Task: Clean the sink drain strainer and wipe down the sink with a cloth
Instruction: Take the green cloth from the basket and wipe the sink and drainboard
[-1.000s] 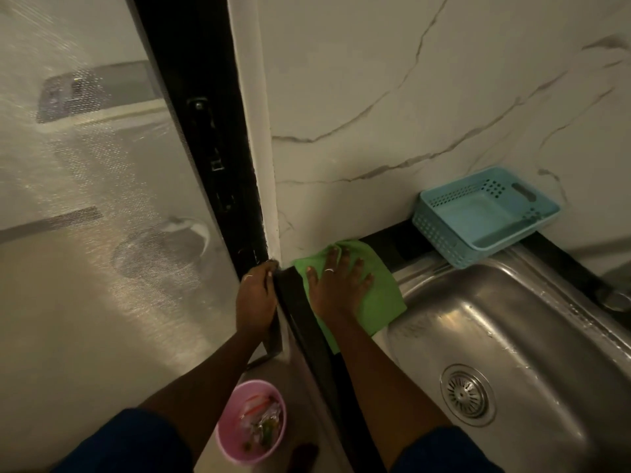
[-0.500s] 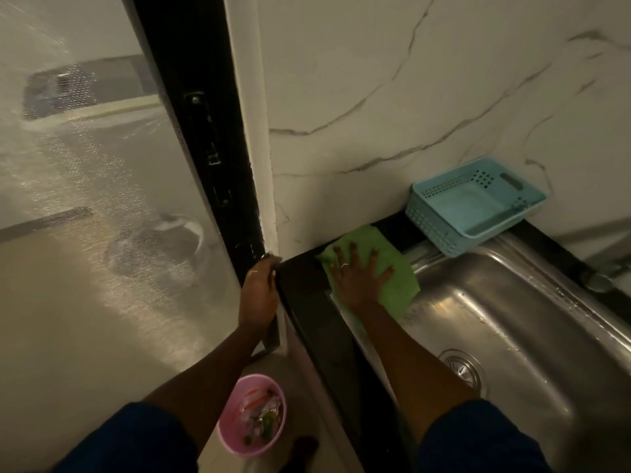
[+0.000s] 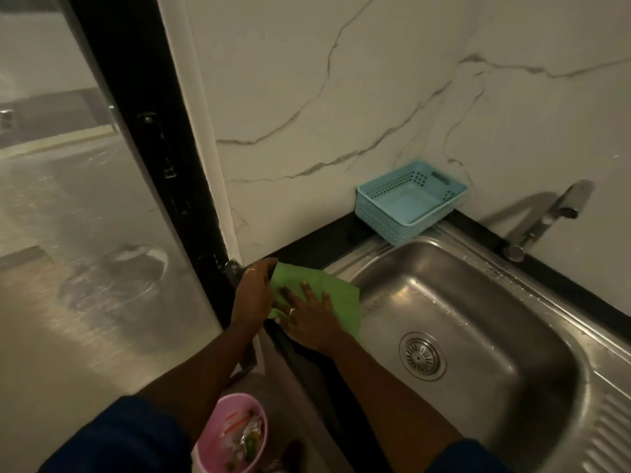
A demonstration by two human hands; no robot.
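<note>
Back left since earlier: my right hand (image 3: 307, 319) presses the soft green cloth (image 3: 338, 295), fingers flat, on the black bench (image 3: 300, 249) corner. Of my left hand (image 3: 251, 295), curled beside it, I cannot tell the grip. Wiping step; next I'd sweep right into the stainless steel sink (image 3: 495, 302).

Dark blue sleeves (image 3: 116, 435) — ringed fingers (image 3: 291, 309)

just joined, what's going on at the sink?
A person is working on the black counter just left of the sink. The right hand presses a green cloth flat, fingers spread. The left hand is at the counter corner against the cloth's edge; whether it grips anything is unclear. The strainer sits in the drain.
</note>
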